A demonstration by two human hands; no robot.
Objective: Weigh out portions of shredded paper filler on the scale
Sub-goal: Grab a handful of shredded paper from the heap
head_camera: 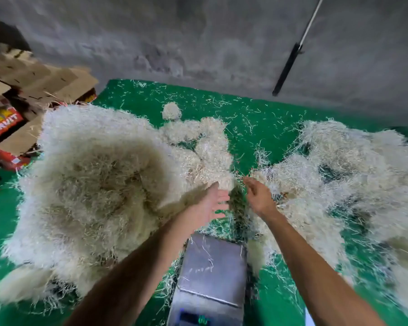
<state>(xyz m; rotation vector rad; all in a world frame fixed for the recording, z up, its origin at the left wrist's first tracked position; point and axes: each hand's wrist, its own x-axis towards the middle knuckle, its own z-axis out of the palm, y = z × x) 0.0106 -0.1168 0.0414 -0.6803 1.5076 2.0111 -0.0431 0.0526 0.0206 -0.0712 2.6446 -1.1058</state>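
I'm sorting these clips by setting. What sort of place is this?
Probably a packing or storage room, worked on the floor: a green floor mat heaped with shredded paper filler, a metal scale, stacked printed fruit cartons, and a bare concrete wall.

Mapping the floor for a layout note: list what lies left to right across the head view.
Cardboard boxes → big filler heap → left hand → right hand → spread filler pile. The scale sits nearer, below the hands.
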